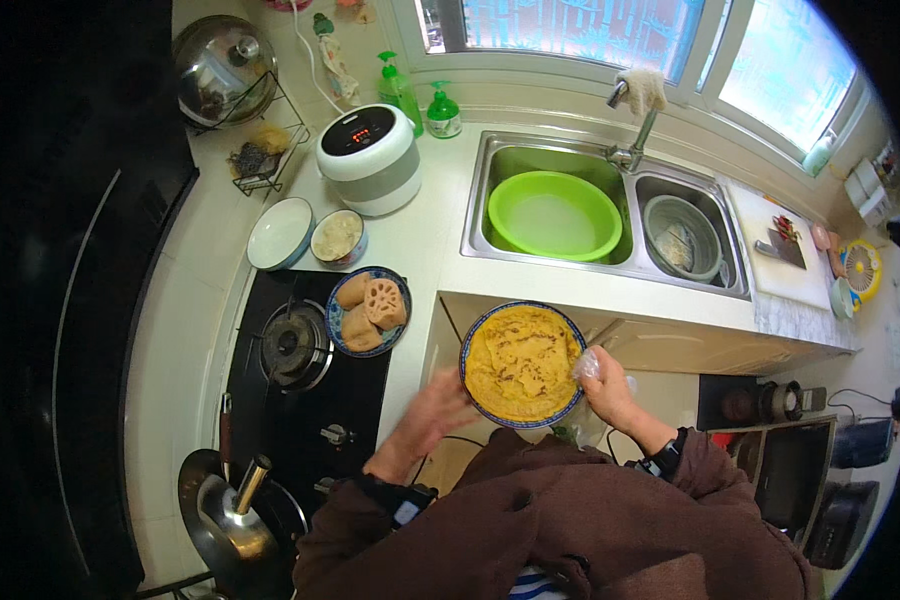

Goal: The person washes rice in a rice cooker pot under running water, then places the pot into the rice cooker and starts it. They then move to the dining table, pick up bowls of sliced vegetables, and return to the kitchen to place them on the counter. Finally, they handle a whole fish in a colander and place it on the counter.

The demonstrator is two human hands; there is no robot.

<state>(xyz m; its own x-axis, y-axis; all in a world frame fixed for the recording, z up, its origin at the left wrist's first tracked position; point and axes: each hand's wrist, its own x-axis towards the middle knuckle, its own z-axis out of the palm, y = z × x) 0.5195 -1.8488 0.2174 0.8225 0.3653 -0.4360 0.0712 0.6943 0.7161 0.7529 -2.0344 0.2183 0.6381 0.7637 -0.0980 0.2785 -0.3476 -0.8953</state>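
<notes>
My right hand grips the right rim of a blue-patterned plate, with clear crinkled plastic at its fingertips. On the plate lies a round yellow flatbread with browned patches. My left hand, blurred by motion, is beside the plate's left rim with its fingers stretched out. Whether it touches the rim, I cannot tell. Close by on the left, a patterned plate of lotus root pieces rests at the edge of the black gas stove.
A wok with a metal lid sits at the lower left. Behind the stove are an empty bowl, a bowl of pale food and a white cooker. The double sink holds a green basin; a cleaver lies on a board.
</notes>
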